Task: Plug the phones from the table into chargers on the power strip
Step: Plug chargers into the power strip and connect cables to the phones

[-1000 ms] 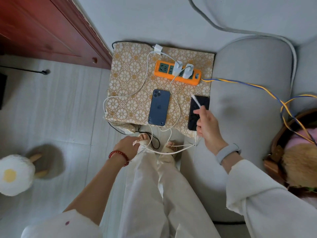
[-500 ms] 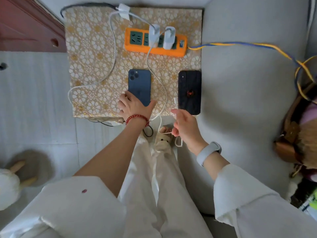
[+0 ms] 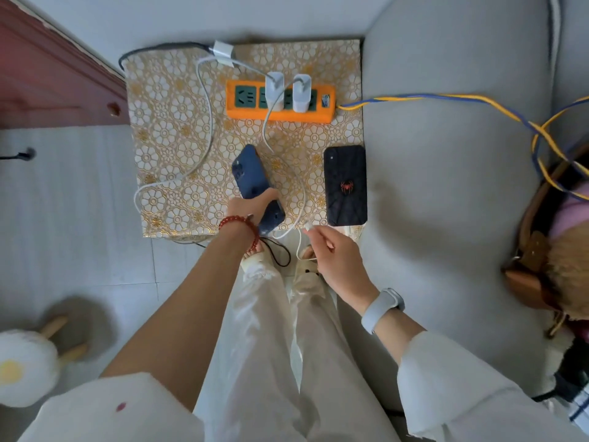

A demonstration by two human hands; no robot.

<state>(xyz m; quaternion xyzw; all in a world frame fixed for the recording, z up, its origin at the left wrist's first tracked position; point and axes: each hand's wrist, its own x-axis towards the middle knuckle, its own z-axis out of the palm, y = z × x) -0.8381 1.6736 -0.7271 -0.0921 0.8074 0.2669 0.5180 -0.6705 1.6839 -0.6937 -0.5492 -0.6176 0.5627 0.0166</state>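
My left hand (image 3: 247, 207) grips the blue phone (image 3: 251, 177) near its lower end and holds it tilted above the patterned table (image 3: 165, 129). My right hand (image 3: 334, 256) pinches the plug end of a white charging cable (image 3: 301, 199) just right of the blue phone's bottom edge. The black phone (image 3: 345, 185) with a red spider mark lies flat at the table's right side. At the back of the table sits the orange power strip (image 3: 280, 100) with two white chargers (image 3: 288, 90) plugged in.
A second white cable (image 3: 207, 122) loops over the table's left side. A grey sofa (image 3: 446, 186) borders the table on the right, crossed by a blue and yellow cord (image 3: 446, 98). A red wooden cabinet (image 3: 47, 74) stands at the upper left. A stool (image 3: 28, 365) sits on the floor.
My left hand has gone from the floor to the blue phone and lifted it off the table at a tilt. My right hand pulled the cable end from the black phone toward the blue phone.
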